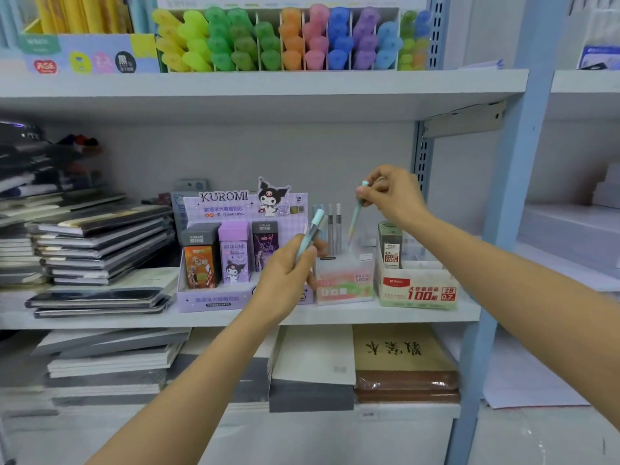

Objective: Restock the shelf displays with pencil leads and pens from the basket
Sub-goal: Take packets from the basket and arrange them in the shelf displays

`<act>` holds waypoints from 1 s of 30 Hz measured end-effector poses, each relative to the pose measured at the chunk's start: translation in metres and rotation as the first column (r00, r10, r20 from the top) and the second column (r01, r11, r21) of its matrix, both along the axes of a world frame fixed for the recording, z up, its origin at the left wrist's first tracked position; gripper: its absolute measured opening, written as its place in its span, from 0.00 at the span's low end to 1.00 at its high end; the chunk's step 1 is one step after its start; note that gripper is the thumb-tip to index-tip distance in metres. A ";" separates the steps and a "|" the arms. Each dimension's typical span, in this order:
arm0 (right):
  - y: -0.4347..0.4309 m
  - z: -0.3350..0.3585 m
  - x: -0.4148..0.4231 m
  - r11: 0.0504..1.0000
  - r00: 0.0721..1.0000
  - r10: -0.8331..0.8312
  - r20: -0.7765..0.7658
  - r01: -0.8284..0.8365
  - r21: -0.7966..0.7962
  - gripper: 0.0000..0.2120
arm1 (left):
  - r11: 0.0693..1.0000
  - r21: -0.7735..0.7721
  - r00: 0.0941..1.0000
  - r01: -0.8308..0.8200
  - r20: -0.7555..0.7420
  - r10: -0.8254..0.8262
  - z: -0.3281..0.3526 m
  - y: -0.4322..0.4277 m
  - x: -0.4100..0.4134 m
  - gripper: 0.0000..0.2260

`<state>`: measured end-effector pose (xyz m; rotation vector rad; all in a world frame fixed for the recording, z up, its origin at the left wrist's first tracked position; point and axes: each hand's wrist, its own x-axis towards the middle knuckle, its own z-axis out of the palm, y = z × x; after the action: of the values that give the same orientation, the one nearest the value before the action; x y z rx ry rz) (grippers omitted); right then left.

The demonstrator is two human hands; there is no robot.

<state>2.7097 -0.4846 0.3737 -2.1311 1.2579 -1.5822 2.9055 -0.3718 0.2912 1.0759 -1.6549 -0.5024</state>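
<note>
Both hands hold pens above the pen display at the centre of the frame.

The right hand (393, 196), right of centre, pinches the top of a mint pen (356, 214) that hangs tip-down over the Fruit Soda pen box (344, 283) on the middle shelf (369, 317). The left hand (287, 275), just left of that box, grips a small bunch of pens (311, 234) slanting up to the right; their number cannot be told. A few pens already in the box (334, 226) stand upright between the hands. The purple Kuromi lead display (231, 253) sits left of the box, and the 2B lead carton (417, 292) sits to its right.
</note>
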 end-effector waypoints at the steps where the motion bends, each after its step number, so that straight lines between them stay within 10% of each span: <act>1: -0.003 -0.001 0.001 1.000 1.000 -0.004 -0.022 0.004 0.003 0.07 | 1.000 -0.015 1.000 -0.009 -0.016 0.009 0.000 -0.002 0.001 0.10; 30: -0.024 -0.010 0.003 0.994 0.964 -0.110 -0.240 0.111 -0.011 0.06 | 0.995 0.048 0.985 0.084 -0.155 -0.076 0.002 -0.006 0.005 0.11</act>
<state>2.7129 -0.5089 0.3634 -2.3458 1.4747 -1.3918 2.9106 -0.3781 0.2933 0.9876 -1.5614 -0.6690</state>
